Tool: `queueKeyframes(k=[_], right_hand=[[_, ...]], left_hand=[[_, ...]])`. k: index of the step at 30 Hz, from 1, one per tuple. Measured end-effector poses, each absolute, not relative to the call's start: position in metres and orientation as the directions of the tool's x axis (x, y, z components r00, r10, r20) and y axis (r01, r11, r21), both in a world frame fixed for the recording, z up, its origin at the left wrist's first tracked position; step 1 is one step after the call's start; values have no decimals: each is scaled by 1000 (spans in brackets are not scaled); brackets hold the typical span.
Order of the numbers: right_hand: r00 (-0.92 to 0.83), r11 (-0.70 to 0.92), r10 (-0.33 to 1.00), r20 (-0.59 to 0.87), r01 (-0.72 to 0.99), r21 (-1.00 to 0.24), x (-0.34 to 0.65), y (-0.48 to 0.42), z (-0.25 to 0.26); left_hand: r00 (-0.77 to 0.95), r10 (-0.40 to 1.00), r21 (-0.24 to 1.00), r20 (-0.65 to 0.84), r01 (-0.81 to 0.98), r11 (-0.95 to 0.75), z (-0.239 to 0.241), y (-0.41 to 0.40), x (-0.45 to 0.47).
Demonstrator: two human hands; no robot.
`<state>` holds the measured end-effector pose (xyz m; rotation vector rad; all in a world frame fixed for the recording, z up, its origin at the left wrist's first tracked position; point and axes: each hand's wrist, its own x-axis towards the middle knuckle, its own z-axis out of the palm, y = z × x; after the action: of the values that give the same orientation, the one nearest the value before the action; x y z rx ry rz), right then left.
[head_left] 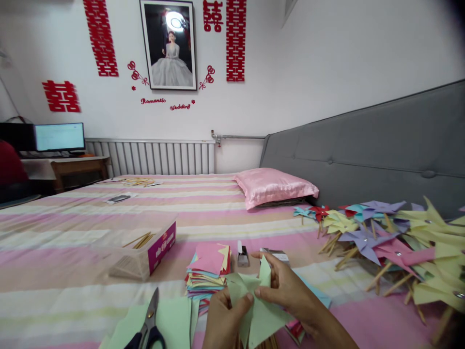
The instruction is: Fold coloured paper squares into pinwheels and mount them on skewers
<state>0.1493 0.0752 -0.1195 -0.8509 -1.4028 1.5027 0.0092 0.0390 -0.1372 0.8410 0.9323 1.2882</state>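
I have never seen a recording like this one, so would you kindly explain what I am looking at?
There is no machine here: a person wears a camera on the head, so this single picture looks forward and down at their own bare hands. The left hand and the right hand together hold a folded light green paper in their fingers. Below is a striped bed. On it lie scissors, a stack of coloured paper, a box with wooden sticks and, to the right, a heap of paper pinwheels. A pink pillow lies by the grey headboard.
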Motion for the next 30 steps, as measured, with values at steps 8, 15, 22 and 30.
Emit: queueKeyframes(k=[8,15,22,30], right_hand=[[-379,17,922,75,-154,-988,149,73,-116],[-276,26,959,66,-147,-989,152,76,-113],[-111,134,984,140,-61,-989,153,77,-107],[88,270,961,261,-122,-955,157,74,-97]], left_hand=[[0,999,927,-44,-374,41,-134,38,9],[-26,999,942,-36,-333,25,-132,37,8],[-6,998,952,-62,-301,58,-134,38,9],[-50,996,942,-78,-332,58,-141,40,7]])
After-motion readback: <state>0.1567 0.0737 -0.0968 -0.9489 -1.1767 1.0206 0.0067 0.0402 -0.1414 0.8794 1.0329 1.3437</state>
